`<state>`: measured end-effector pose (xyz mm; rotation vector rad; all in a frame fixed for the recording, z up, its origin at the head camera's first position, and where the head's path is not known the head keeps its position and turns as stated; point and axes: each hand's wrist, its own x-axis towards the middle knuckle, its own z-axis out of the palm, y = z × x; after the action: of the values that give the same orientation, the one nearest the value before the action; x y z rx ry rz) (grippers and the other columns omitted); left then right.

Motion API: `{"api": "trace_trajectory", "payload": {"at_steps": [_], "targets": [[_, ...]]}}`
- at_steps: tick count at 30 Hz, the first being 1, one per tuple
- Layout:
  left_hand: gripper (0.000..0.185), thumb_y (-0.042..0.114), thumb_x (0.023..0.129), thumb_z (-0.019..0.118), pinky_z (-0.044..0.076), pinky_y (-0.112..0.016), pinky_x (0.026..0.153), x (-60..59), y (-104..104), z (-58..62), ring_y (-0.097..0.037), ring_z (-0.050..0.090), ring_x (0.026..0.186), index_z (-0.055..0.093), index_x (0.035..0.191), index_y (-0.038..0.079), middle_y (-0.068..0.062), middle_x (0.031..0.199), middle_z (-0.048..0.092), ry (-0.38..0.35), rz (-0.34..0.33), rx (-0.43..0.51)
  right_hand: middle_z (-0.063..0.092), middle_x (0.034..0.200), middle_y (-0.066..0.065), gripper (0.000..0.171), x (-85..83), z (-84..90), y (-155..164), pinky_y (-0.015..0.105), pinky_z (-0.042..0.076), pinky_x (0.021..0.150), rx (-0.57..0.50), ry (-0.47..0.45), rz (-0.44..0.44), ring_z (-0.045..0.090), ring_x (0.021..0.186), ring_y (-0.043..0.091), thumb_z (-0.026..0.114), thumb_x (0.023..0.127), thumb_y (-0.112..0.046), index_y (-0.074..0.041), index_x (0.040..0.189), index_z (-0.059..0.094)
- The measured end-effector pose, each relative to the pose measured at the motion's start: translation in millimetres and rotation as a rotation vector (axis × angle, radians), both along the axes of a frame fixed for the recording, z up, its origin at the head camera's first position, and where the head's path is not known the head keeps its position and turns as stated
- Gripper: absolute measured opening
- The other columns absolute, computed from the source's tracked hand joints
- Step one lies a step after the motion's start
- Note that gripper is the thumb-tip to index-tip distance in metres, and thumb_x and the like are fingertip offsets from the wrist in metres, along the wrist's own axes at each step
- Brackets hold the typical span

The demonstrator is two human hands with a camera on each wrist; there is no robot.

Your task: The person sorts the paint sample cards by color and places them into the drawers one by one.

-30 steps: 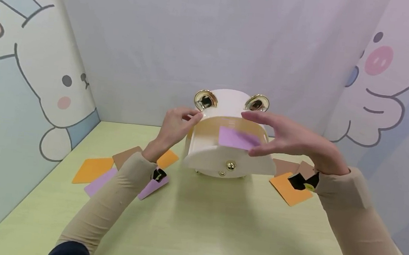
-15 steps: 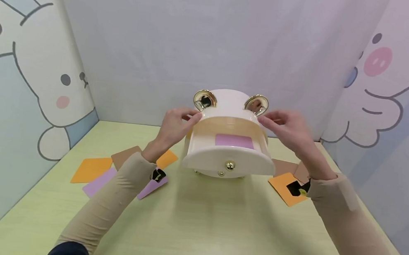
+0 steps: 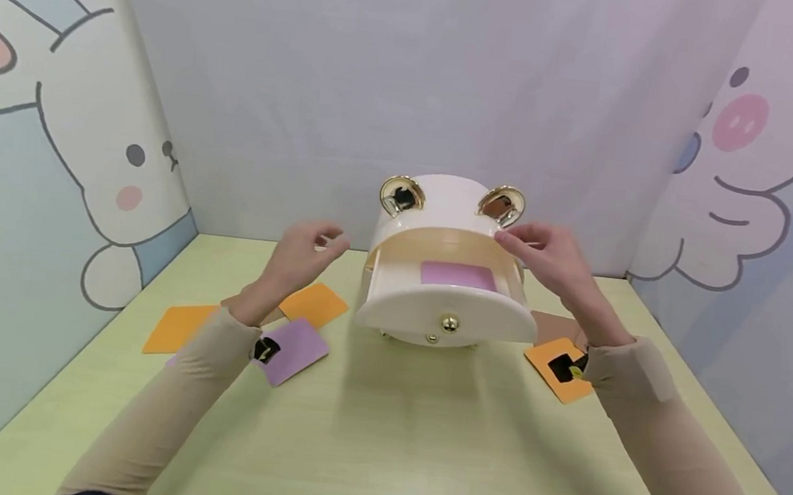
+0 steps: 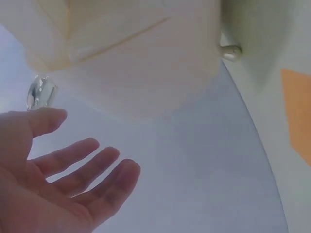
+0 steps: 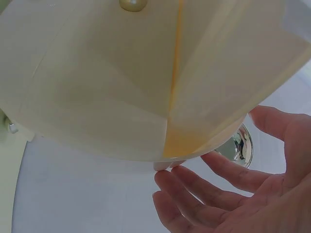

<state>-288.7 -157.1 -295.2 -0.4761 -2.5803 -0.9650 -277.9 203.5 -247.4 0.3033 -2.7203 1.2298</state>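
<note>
A cream rounded drawer box (image 3: pixel 445 200) with two gold, ear-like rounds on top stands at the back middle. Its upper drawer (image 3: pixel 404 309), with a gold knob (image 3: pixel 450 322), is pulled out toward me. Inside lies a purple card (image 3: pixel 459 276). My left hand (image 3: pixel 297 257) hovers left of the box, apart from it, holding nothing. In the left wrist view its fingers (image 4: pixel 109 177) are loosely spread. The fingertips of my right hand (image 3: pixel 550 262) touch the box's upper right edge, below the ear. In the right wrist view its thumb and fairly straight fingers rest along that edge.
On the table's left lie orange cards (image 3: pixel 315 304), a purple card (image 3: pixel 299 350) and a brown one, partly under my left arm. At right are an orange card (image 3: pixel 558 369) and brown cards (image 3: pixel 555 329). Walls with cartoon animals enclose the table.
My right hand has left the purple card, which now lies in the drawer, and moved to the box's upper right edge. My left hand has come off the box and moved left.
</note>
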Motion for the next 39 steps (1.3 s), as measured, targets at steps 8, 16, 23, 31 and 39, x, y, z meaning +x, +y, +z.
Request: {"api": "trace_trajectory", "payload": {"at_steps": [8, 16, 23, 31, 39], "targets": [[0.060, 0.034, 0.093, 0.061, 0.048, -0.053, 0.096, 20.5, -42.1, -45.8, -0.042, 0.059, 0.114, 0.049, 0.135, -0.007, -0.026, 0.128, 0.059, -0.315, 0.046, -0.354, 0.064, 0.123, 0.016, 0.060, -0.1, -0.9, 0.6, 0.049, 0.046, 0.096, -0.015, -0.009, -0.004, 0.057, 0.116, 0.030, 0.060, 0.088, -0.058, -0.008, 0.121, 0.065], [0.086, 0.034, 0.077, 0.080, 0.051, -0.042, 0.087, 42.9, -43.7, -80.7, -0.024, 0.058, 0.091, 0.041, 0.135, -0.015, -0.022, 0.111, 0.063, -0.534, 0.025, -0.428, 0.064, 0.122, 0.016, 0.065, -0.9, -3.4, 1.2, 0.047, 0.045, 0.094, -0.048, -0.013, -0.041, 0.056, 0.114, 0.029, 0.060, 0.085, -0.062, -0.008, 0.120, 0.065], [0.063, 0.030, 0.072, 0.083, 0.044, -0.030, 0.065, 48.5, -38.3, -88.2, -0.019, 0.052, 0.077, 0.052, 0.115, -0.004, -0.007, 0.087, 0.057, -0.549, 0.023, -0.469, 0.065, 0.120, 0.015, 0.064, -2.9, -4.0, 1.8, 0.045, 0.046, 0.092, -0.069, -0.005, -0.045, 0.057, 0.112, 0.028, 0.062, 0.084, -0.062, -0.009, 0.118, 0.066], [0.063, 0.026, 0.070, 0.084, 0.046, -0.028, 0.065, 45.1, -39.5, -79.7, -0.020, 0.053, 0.080, 0.050, 0.115, -0.001, -0.008, 0.091, 0.056, -0.590, 0.016, -0.401, 0.065, 0.120, 0.015, 0.064, -2.7, -3.4, 0.3, 0.043, 0.046, 0.092, -0.071, -0.006, -0.052, 0.057, 0.112, 0.028, 0.062, 0.084, -0.062, -0.009, 0.118, 0.066], [0.071, 0.036, 0.073, 0.080, 0.046, -0.028, 0.063, 36.6, -44.8, -36.2, -0.020, 0.055, 0.081, 0.051, 0.127, -0.001, -0.012, 0.099, 0.062, -0.501, -0.038, -0.453, 0.066, 0.120, 0.014, 0.062, -2.5, -3.7, 0.5, 0.042, 0.045, 0.092, -0.081, -0.006, -0.052, 0.057, 0.111, 0.027, 0.062, 0.084, -0.061, -0.009, 0.118, 0.066]]}}
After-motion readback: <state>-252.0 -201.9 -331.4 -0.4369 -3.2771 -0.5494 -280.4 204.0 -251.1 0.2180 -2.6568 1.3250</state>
